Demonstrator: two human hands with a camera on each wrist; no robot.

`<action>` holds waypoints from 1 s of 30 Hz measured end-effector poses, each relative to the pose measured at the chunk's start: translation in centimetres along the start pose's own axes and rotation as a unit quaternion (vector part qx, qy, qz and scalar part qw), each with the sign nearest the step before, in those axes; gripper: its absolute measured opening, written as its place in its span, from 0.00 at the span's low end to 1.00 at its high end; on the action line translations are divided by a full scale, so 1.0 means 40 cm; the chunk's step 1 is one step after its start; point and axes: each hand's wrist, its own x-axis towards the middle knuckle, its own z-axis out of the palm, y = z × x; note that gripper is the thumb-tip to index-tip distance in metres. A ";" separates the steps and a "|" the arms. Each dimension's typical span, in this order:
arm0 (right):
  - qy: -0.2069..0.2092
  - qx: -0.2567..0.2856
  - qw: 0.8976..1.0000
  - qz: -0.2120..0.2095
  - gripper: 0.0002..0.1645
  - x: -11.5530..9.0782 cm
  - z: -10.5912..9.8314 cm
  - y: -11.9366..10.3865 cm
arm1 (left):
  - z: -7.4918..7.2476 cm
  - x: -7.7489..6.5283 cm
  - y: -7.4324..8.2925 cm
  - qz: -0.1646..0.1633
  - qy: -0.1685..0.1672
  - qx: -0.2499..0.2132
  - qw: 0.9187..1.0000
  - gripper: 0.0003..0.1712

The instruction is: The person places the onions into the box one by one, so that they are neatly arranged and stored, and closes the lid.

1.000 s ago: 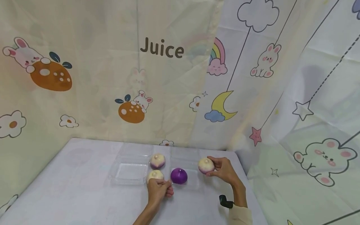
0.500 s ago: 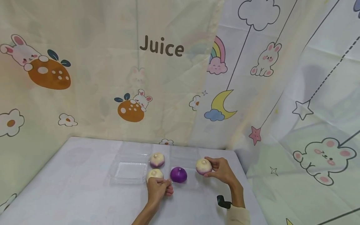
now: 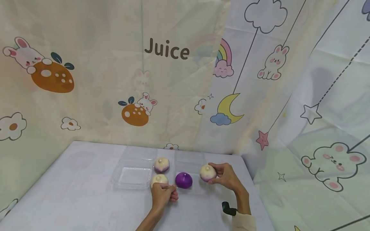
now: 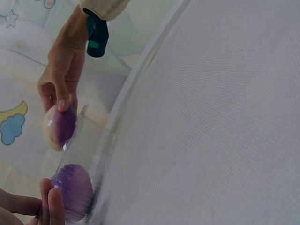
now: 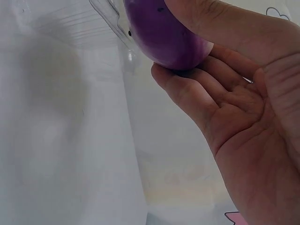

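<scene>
My right hand [image 3: 229,178] pinches a round, onion-shaped piece [image 3: 207,173], cream above and purple below, at the right end of a clear plastic box [image 3: 134,186]. In the right wrist view the thumb and fingers hold this purple piece [image 5: 164,37] from either side. A wholly purple piece [image 3: 183,180] sits in the box to its left. Two more cream-and-purple pieces, a rear piece [image 3: 162,164] and a front piece [image 3: 159,180], sit left of that. My left hand [image 3: 162,194] pinches the box's near rim beside the front piece, whose lower part it hides.
The box stands on a white-covered table [image 3: 72,195]; its left compartment [image 3: 134,176] shows bare plastic. A printed curtain [image 3: 173,96] hangs behind the table and along the right side. A dark strap-like device [image 3: 229,209] is by the right wrist.
My right hand has moved a little left and slightly toward me with the cream-and-purple piece, coming nearer the purple one. The left hand stays in place.
</scene>
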 end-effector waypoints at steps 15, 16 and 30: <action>-0.024 -0.006 1.000 -0.012 0.49 0.005 0.017 -0.005 | 0.003 -0.006 0.004 -0.001 0.002 0.000 1.000 0.12; -0.026 -0.006 1.000 -0.013 0.49 0.005 0.019 -0.007 | 0.003 -0.004 0.003 -0.001 0.002 0.000 1.000 0.13; -0.025 -0.033 0.999 -0.002 0.50 0.011 0.030 -0.012 | 0.002 0.004 -0.013 -0.003 0.002 0.006 1.000 0.12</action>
